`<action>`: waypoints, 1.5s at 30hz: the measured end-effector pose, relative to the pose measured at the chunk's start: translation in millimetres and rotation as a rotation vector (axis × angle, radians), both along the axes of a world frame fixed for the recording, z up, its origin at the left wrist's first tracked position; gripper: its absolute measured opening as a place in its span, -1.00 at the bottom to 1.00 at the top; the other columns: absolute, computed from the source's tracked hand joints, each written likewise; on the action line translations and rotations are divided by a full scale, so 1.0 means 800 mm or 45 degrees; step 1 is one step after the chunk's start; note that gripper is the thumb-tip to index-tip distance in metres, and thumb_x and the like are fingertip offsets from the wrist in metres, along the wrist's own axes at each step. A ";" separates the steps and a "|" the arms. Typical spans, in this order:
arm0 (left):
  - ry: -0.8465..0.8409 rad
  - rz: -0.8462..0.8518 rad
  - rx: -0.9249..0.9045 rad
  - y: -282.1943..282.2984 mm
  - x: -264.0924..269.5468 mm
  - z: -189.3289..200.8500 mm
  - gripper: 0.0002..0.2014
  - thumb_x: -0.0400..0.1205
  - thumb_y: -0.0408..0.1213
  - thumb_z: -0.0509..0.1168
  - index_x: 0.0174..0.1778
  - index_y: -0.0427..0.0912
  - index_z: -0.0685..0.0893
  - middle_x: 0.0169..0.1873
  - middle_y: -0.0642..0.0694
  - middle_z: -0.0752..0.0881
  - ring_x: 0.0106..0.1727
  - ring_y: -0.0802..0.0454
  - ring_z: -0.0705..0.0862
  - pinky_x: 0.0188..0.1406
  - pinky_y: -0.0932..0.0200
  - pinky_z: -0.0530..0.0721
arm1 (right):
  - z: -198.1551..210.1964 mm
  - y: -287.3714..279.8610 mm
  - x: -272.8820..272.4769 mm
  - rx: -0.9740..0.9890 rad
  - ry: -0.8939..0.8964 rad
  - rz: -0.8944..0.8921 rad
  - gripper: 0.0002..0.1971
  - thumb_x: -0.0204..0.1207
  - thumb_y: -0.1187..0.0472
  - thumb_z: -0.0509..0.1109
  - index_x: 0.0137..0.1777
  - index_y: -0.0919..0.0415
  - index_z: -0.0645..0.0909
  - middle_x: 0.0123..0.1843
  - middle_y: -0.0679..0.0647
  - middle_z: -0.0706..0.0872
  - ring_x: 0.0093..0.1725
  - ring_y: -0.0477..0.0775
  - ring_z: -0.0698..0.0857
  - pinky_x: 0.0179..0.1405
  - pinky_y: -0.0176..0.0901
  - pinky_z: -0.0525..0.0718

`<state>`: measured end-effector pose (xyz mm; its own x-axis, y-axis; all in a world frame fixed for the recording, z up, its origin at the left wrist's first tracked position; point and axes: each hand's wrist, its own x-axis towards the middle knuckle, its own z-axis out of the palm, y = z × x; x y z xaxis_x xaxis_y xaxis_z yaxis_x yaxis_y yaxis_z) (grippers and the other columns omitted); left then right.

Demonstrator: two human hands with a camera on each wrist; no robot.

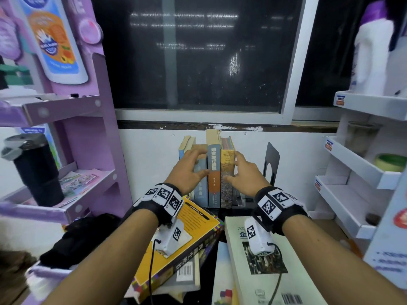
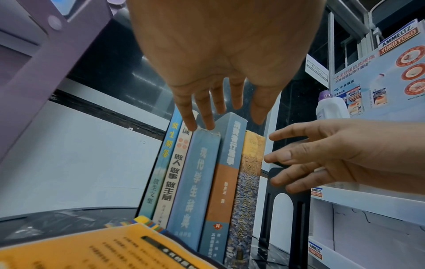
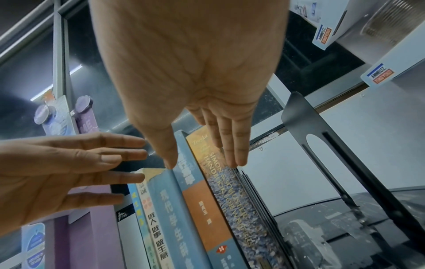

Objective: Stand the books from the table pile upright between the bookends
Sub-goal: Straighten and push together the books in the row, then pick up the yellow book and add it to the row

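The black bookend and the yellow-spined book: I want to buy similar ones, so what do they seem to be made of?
The bookend looks like thin sheet metal with a matte black coat: one flat, sharp-edged plate with an arched cut-out and slots. The yellow-spined book looks like a paperback, though hardback cannot be ruled out: printed spine with a slight sheen, yellowed paper page edges at the top in the head view.

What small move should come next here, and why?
Probably draw the black bookend in against the yellow-spined book: a gap separates them, and both open hands, left hand and right hand, flank the row.
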<state>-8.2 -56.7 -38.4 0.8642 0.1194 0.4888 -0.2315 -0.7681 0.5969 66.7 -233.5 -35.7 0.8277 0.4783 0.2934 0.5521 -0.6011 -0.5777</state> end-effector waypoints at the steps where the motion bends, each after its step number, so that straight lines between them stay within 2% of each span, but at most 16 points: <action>1: 0.035 0.018 -0.013 0.002 -0.008 0.000 -0.52 0.63 -0.20 0.34 0.47 0.03 0.41 0.45 0.01 0.45 0.32 0.03 0.55 0.24 0.14 0.53 | -0.003 0.001 -0.005 -0.033 0.004 -0.008 -0.22 0.49 0.09 0.49 0.61 0.05 0.13 0.30 0.20 0.67 0.06 0.19 0.73 0.20 0.08 0.66; 4: 0.149 0.059 -0.036 0.010 -0.029 -0.001 -0.57 0.64 -0.20 0.31 0.44 -0.01 0.45 0.33 -0.03 0.60 0.18 0.01 0.64 0.13 0.12 0.61 | -0.007 0.001 -0.021 -0.113 0.052 0.015 -0.17 0.50 0.04 0.48 0.65 0.10 0.07 0.31 0.22 0.65 0.18 0.23 0.68 0.24 0.04 0.63; 8: 0.342 0.109 -0.059 0.024 -0.051 -0.003 -0.62 0.66 -0.17 0.30 0.40 -0.06 0.48 0.20 -0.04 0.64 0.05 -0.07 0.69 -0.25 0.18 0.67 | -0.005 0.004 -0.047 -0.211 0.158 0.086 -0.29 0.54 0.00 0.46 0.59 0.11 0.20 0.38 0.21 0.60 0.32 0.21 0.60 0.14 -0.22 0.48; 9: 0.386 0.120 -0.080 0.027 -0.057 -0.004 -0.62 0.66 -0.17 0.29 0.39 -0.09 0.49 0.19 -0.06 0.65 0.05 -0.10 0.70 -0.25 0.16 0.69 | -0.007 0.007 -0.050 -0.243 0.187 0.104 -0.29 0.53 -0.03 0.45 0.59 0.11 0.22 0.41 0.20 0.58 0.35 0.20 0.59 0.21 -0.21 0.49; 12: 0.512 0.179 -0.096 0.039 -0.072 -0.012 -0.65 0.65 -0.16 0.30 0.35 -0.12 0.51 0.19 -0.09 0.67 0.07 -0.08 0.69 0.11 0.04 0.69 | -0.017 0.021 -0.056 -0.377 0.229 0.139 -0.25 0.50 -0.16 0.44 0.57 0.17 0.25 0.50 0.19 0.51 0.43 0.21 0.53 0.38 0.06 0.52; 17: 0.793 0.301 0.114 0.066 -0.089 -0.028 -0.53 0.64 0.00 0.28 0.44 -0.11 0.47 0.40 -0.11 0.57 0.37 -0.11 0.53 0.39 0.05 0.46 | -0.035 0.045 -0.067 -0.572 0.282 0.196 -0.09 0.48 -0.31 0.35 0.64 0.26 0.18 0.61 0.19 0.37 0.52 0.22 0.43 0.30 -0.03 0.47; 19: 0.916 0.273 0.178 0.073 -0.096 -0.033 -0.49 0.67 -0.01 0.23 0.51 -0.13 0.42 0.48 -0.14 0.49 0.47 -0.13 0.45 0.43 0.06 0.35 | -0.044 0.054 -0.067 -0.635 0.296 0.206 -0.09 0.46 -0.38 0.31 0.61 0.24 0.21 0.50 0.13 0.48 0.41 0.17 0.51 0.17 -0.06 0.49; 21: 1.045 0.256 0.214 0.080 -0.099 -0.038 -0.47 0.69 0.01 0.20 0.49 -0.25 0.42 0.47 -0.22 0.49 0.47 -0.19 0.45 0.43 0.01 0.35 | -0.050 0.061 -0.067 -0.695 0.305 0.203 -0.16 0.43 -0.43 0.28 0.51 0.18 0.30 0.14 -0.07 0.57 0.16 0.06 0.56 0.00 -0.12 0.48; 22: 1.089 0.256 0.226 0.083 -0.101 -0.041 -0.47 0.69 0.02 0.18 0.44 -0.31 0.47 0.40 -0.26 0.54 0.40 -0.21 0.50 0.36 -0.01 0.40 | -0.052 0.064 -0.067 -0.715 0.319 0.198 -0.11 0.43 -0.45 0.26 0.57 0.19 0.26 0.19 -0.09 0.56 0.22 0.09 0.54 0.08 -0.08 0.50; 23: 1.133 0.267 0.227 0.085 -0.104 -0.042 -0.50 0.70 0.03 0.16 0.36 -0.32 0.53 0.26 -0.28 0.60 0.27 -0.19 0.55 0.21 0.02 0.47 | -0.055 0.066 -0.068 -0.735 0.336 0.190 -0.03 0.43 -0.46 0.25 0.65 0.20 0.16 0.43 0.01 0.51 0.40 0.16 0.48 0.28 -0.01 0.49; 25: 1.198 0.274 0.237 0.087 -0.107 -0.044 -0.62 0.72 0.02 0.14 0.14 -0.27 0.57 0.06 -0.20 0.55 0.03 -0.07 0.49 -0.12 0.16 0.42 | -0.059 0.069 -0.070 -0.778 0.367 0.173 0.05 0.41 -0.48 0.24 0.70 0.21 0.01 0.69 0.16 0.21 0.62 0.22 0.29 0.52 0.07 0.38; 26: 1.220 0.270 0.235 0.087 -0.107 -0.046 -0.62 0.72 0.01 0.14 0.15 -0.28 0.55 0.10 -0.19 0.54 0.05 -0.06 0.48 -0.11 0.18 0.40 | -0.060 0.070 -0.071 -0.785 0.375 0.171 0.05 0.41 -0.48 0.24 0.70 0.20 0.02 0.70 0.17 0.18 0.62 0.22 0.29 0.53 0.07 0.38; 30: 1.239 0.288 0.176 0.089 -0.112 -0.051 -0.47 0.70 -0.05 0.20 0.54 -0.21 0.33 0.47 -0.12 0.42 0.48 -0.10 0.42 0.36 0.13 0.35 | -0.066 0.073 -0.071 -0.808 0.417 0.158 -0.04 0.40 -0.45 0.30 0.64 0.16 0.19 0.59 0.14 0.41 0.48 0.19 0.48 0.39 0.01 0.52; 36: 1.316 0.337 -0.031 0.105 -0.117 -0.068 -0.30 0.61 0.08 0.30 0.57 -0.17 0.24 0.52 -0.13 0.41 0.47 -0.11 0.46 0.30 0.13 0.44 | -0.079 0.073 -0.066 -0.811 0.470 0.132 -0.01 0.25 -0.46 0.43 0.59 0.06 0.27 0.47 0.07 0.55 0.38 0.13 0.56 0.36 0.08 0.56; 41: 1.313 0.348 -0.009 0.106 -0.120 -0.071 -0.32 0.60 0.14 0.26 0.55 -0.17 0.30 0.47 -0.13 0.49 0.46 -0.10 0.49 0.40 0.08 0.40 | -0.082 0.075 -0.061 -0.781 0.488 0.131 0.03 0.16 -0.47 0.49 0.57 0.04 0.29 0.45 0.05 0.56 0.37 0.13 0.57 0.37 0.11 0.55; 45: 1.286 0.337 -0.023 0.110 -0.118 -0.074 -0.33 0.58 0.16 0.29 0.49 -0.17 0.35 0.41 -0.13 0.56 0.37 -0.10 0.56 0.26 0.10 0.48 | -0.084 0.073 -0.059 -0.730 0.479 0.107 -0.05 0.16 -0.42 0.53 0.47 0.09 0.41 0.38 0.08 0.61 0.32 0.12 0.59 0.33 0.08 0.58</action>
<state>-102.8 31.6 -97.7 0.8150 0.3647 -0.4503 0.5561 -0.7107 0.4309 19.9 -174.8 -102.7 0.7770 0.5390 -0.3251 0.4345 -0.8330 -0.3426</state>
